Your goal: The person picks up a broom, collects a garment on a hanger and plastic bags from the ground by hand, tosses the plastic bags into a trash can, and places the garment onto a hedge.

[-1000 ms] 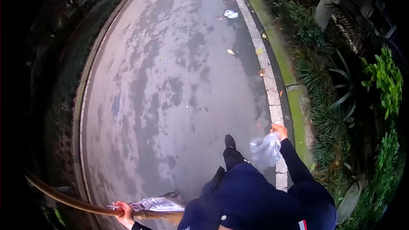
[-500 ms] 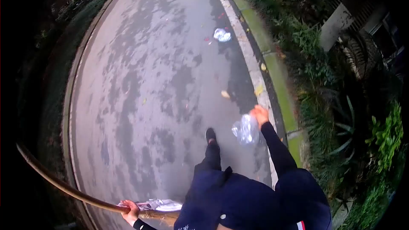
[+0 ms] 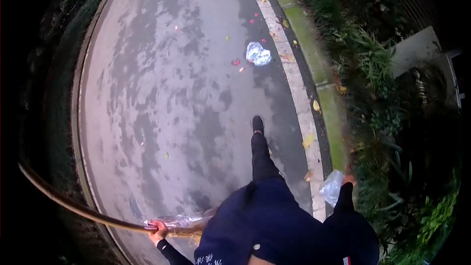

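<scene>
My left hand is wrapped round the wooden handle of a broom, held low at my left side. Straw bristles show behind that hand, partly hidden by my dark clothing. Crumpled clear plastic lies along the broom beside the same hand; whether the fingers grip it too I cannot tell. Out at my right side, above the kerb, my right hand is closed on a clear plastic bag that hangs from it. Another crumpled clear plastic bag lies on the road ahead.
A grey, patchy road runs forward. Red petals and yellow leaves are scattered near the pale kerb strip. A mossy edging and dense plants border the right; a dark hedge lines the left.
My right hand has swung back and outward with the plastic bag. I have stepped forward, so the bag on the road is nearer. My left hand still grips the broom.
</scene>
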Action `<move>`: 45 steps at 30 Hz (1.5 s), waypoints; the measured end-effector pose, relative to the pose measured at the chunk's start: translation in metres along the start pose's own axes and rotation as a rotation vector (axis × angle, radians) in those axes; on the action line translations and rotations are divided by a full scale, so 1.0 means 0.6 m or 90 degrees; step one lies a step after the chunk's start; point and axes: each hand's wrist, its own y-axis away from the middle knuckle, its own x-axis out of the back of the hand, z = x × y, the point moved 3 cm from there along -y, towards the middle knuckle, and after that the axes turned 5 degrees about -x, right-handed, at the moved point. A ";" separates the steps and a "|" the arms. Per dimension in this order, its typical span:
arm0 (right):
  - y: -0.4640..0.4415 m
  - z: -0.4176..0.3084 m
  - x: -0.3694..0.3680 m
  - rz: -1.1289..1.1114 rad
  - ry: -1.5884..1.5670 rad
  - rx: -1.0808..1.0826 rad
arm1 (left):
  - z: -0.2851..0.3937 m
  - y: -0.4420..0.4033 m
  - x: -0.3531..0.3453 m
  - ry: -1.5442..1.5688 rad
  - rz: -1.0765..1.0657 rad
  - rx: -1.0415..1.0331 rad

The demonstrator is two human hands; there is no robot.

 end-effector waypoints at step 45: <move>-0.582 -1.683 0.926 0.183 -0.233 0.585 | -0.891 0.086 -0.842 -0.191 0.107 -0.020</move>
